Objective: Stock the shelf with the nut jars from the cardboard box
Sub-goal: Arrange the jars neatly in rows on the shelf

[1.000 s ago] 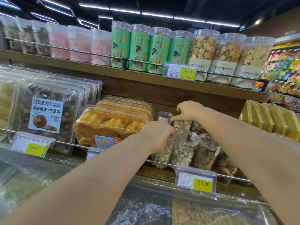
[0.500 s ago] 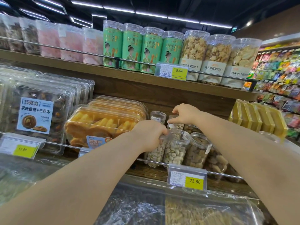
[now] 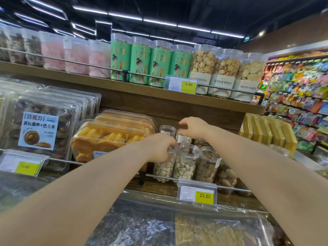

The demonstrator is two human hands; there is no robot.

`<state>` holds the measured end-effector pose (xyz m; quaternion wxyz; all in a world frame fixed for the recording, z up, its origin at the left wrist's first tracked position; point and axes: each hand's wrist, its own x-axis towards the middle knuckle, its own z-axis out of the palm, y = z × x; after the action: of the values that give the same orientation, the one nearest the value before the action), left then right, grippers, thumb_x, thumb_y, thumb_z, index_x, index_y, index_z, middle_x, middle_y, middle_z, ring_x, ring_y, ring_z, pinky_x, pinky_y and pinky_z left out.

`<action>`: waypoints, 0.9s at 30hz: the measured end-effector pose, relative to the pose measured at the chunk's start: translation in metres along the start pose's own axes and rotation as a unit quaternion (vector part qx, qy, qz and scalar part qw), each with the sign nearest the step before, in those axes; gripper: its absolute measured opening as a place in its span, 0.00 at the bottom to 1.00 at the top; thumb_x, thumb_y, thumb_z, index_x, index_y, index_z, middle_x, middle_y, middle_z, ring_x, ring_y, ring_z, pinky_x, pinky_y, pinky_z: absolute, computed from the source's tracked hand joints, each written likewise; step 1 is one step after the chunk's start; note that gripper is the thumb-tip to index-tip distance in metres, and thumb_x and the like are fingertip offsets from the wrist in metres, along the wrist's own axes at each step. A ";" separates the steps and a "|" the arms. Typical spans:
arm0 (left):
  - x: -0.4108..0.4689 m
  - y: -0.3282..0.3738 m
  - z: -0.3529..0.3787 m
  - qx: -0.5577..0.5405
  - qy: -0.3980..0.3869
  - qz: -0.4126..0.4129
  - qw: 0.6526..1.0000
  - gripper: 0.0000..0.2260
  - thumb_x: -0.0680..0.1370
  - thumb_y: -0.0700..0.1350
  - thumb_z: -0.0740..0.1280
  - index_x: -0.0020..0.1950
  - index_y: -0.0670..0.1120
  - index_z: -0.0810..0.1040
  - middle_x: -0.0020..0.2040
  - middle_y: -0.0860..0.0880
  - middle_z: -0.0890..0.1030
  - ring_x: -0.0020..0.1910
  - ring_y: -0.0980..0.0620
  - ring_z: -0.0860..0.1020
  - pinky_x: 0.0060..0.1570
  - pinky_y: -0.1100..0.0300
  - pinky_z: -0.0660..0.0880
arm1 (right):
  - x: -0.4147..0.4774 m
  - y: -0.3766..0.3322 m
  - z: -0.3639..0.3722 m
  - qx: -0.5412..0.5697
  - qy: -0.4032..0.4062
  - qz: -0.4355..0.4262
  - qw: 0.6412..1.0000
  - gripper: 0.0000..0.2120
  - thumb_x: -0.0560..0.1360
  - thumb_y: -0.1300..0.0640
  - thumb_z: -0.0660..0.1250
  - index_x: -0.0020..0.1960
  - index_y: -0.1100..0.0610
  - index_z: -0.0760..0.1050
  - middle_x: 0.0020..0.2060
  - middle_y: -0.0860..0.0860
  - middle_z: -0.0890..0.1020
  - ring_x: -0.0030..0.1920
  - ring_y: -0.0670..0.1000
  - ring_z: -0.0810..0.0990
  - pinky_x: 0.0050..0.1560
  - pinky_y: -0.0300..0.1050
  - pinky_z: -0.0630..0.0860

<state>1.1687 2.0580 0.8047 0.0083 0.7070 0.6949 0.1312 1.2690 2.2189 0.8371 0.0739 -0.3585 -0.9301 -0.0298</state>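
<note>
Here left hand (image 3: 158, 148) grips front pistachio jar (image 3: 164, 166), right hand (image 3: 194, 127) curled on rear jar (image 3: 182, 137)

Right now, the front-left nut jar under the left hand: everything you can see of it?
The front-left nut jar is a clear, plastic-looking cylinder, standing about upright at the left end of the front row on the lower shelf, behind the rail. It is filled with pale, shelled-looking nuts, likely pistachios. The left hand covers its top, fingers curled over the rim, so the lid is mostly hidden. Its right side sits against a similar jar.
</note>
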 end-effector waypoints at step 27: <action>-0.108 -0.035 0.048 0.087 -0.131 -0.030 0.987 0.31 0.79 0.41 0.59 0.79 0.47 0.48 0.79 0.50 0.48 0.77 0.50 0.51 0.74 0.57 0.52 | -0.078 -0.083 0.006 -0.013 -0.007 -0.059 0.998 0.24 0.73 0.47 0.69 0.67 0.53 0.71 0.64 0.51 0.75 0.63 0.53 0.74 0.60 0.48 0.72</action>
<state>1.1437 1.9605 0.7330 0.0418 0.6946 0.7178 -0.0241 1.2695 2.1062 0.8184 0.0614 -0.3044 -0.9496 -0.0435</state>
